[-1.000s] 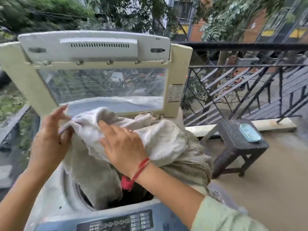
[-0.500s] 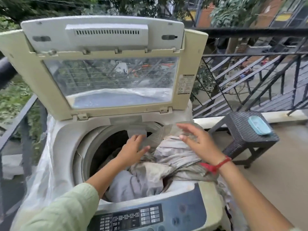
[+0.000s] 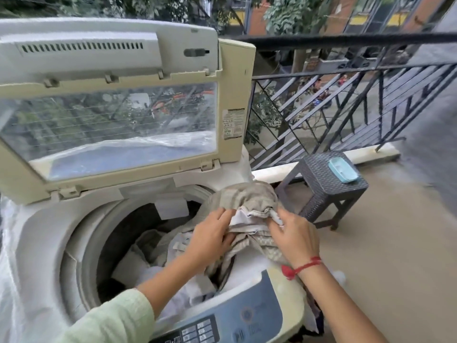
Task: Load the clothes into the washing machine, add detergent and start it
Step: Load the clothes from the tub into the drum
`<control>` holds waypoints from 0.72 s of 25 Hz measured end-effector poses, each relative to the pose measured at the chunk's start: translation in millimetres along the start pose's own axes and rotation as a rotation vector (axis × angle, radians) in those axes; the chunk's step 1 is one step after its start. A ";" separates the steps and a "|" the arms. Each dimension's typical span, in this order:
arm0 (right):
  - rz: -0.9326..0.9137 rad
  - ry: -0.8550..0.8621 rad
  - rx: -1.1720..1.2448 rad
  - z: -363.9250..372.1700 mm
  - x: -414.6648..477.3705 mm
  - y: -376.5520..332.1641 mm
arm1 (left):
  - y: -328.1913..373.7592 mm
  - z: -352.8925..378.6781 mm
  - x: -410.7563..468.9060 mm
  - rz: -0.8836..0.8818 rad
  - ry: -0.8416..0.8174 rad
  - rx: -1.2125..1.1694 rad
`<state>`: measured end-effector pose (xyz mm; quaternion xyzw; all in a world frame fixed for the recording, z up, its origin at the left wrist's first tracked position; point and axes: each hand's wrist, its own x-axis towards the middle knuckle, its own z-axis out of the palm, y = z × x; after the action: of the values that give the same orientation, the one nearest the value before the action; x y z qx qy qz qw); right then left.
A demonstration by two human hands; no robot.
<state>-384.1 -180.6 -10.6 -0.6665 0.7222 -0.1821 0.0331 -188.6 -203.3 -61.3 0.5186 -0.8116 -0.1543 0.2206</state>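
Clothes (image 3: 249, 214) are bunched at the drum's right rim, gripped by both hands: the left hand (image 3: 210, 236) and the right hand (image 3: 294, 236) each pinch the fabric. Behind them the washing machine (image 3: 49, 238) lid (image 3: 118, 95) stands raised.

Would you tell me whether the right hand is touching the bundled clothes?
Touching: the head view shows the right hand fingers buried in the clothes.

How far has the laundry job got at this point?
Done: the lid is up and some clothes lie in the drum. In hand: the left hand and right hand grip a grey bundle bunched on the drum's right rim. Left: pushing it in, detergent (none visible), closing the lid, pressing the control panel.
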 end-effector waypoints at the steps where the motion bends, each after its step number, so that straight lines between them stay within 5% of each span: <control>1: -0.115 0.122 0.008 -19.9 4.3 -16.1 | 0.1 -22.5 -3.0 0.031 0.103 -0.012; 4: -0.408 0.415 0.168 -50.0 2.4 -87.9 | -26.6 -96.9 -37.8 0.109 0.450 -0.015; 7: -0.565 0.271 0.314 -7.2 -9.7 -158.3 | -81.7 -156.9 -94.8 -0.069 0.506 0.216; 9: -0.607 -0.093 0.054 51.6 -22.2 -168.9 | -110.8 -159.2 -117.6 -0.227 0.263 0.549; 11: -0.581 -0.710 -0.302 104.0 -29.2 -149.0 | -119.5 -128.1 -122.3 -0.350 -0.328 0.760; 13: -0.630 -1.084 -0.585 129.2 -28.7 -128.2 | -122.4 -80.8 -119.5 -0.392 -0.844 0.594; 14: -0.681 -1.167 -0.535 131.7 -23.5 -122.7 | -123.7 -60.7 -114.7 -0.431 -0.973 0.460; 16: -0.658 -1.109 0.021 115.7 -11.5 -115.3 | -124.3 -35.9 -101.9 -0.508 -1.078 0.327; 18: -0.500 -0.736 0.439 80.9 7.2 -92.1 | -121.5 -22.9 -82.2 -0.475 -0.972 0.293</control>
<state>-273.8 -209.5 -56.3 -0.8167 0.4251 -0.0849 0.3809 -52.7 -179.4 -116.2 0.5815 -0.6938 -0.3067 -0.2940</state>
